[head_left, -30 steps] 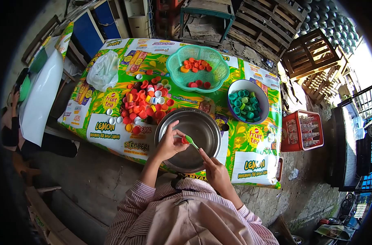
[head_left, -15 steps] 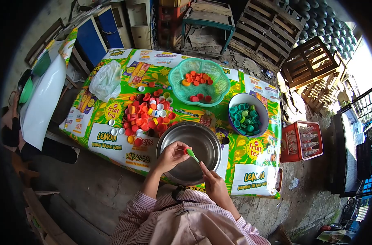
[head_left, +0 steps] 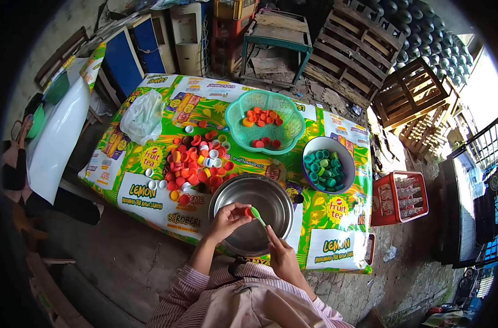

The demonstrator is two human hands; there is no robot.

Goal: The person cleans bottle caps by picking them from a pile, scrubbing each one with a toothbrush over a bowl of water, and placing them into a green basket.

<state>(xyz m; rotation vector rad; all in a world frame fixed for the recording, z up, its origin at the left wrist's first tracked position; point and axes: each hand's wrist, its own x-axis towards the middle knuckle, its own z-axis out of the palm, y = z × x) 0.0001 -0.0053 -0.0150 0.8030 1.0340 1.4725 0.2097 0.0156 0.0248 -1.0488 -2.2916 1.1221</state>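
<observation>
My left hand (head_left: pixel 230 221) pinches a red bottle cap (head_left: pixel 249 212) over the near part of a steel bowl (head_left: pixel 279 208). My right hand (head_left: pixel 284 258) grips the thin handle of a light green plastic spoon (head_left: pixel 255 213), whose wide end is right at the cap. Left of the bowl lies a heap of mostly red bottle caps (head_left: pixel 191 169), with white and yellow ones mixed in. Beyond the bowl stands a mint plastic basket (head_left: pixel 237 128) holding red and orange caps. To the right, a round bowl (head_left: pixel 349 156) contains green caps.
A patterned cover (head_left: pixel 336 210) lies over the table. On its far left is a crumpled plastic bag (head_left: pixel 142 116). A red crate (head_left: pixel 391 177) stands on the floor at the right, with wooden pallets (head_left: pixel 355 52) behind. Another person's hand (head_left: pixel 25 128) shows at far left.
The red cap in my left hand has come into clearer view beside the spoon. Both hands sit slightly lower in the view, and the table scene has shifted down a little.
</observation>
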